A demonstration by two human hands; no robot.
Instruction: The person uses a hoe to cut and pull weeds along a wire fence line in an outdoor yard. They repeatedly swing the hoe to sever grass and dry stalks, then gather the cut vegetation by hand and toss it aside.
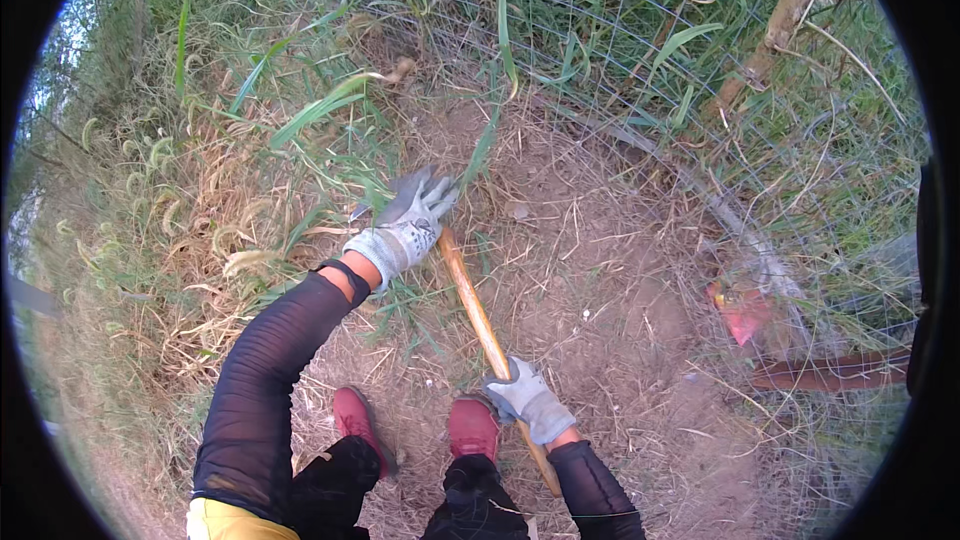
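Observation:
A grey-and-white work glove covers each hand. My right hand (529,397) is closed around the lower part of a wooden tool handle (476,307), which slants up and left. At the handle's upper end is my left hand (424,217), its fingers stretched out over green grass blades (337,172). A grey piece that looks like metal (411,184) shows behind those fingers; its shape is mostly hidden. Whether the left hand touches the handle cannot be told.
A wire mesh fence (600,22) with tall grass runs along the top and right. A rough wooden post (784,22) leans there, near a red scrap (742,311). Dry weeds (217,187) stand at left. My red shoes (474,427) are on dry, straw-strewn soil.

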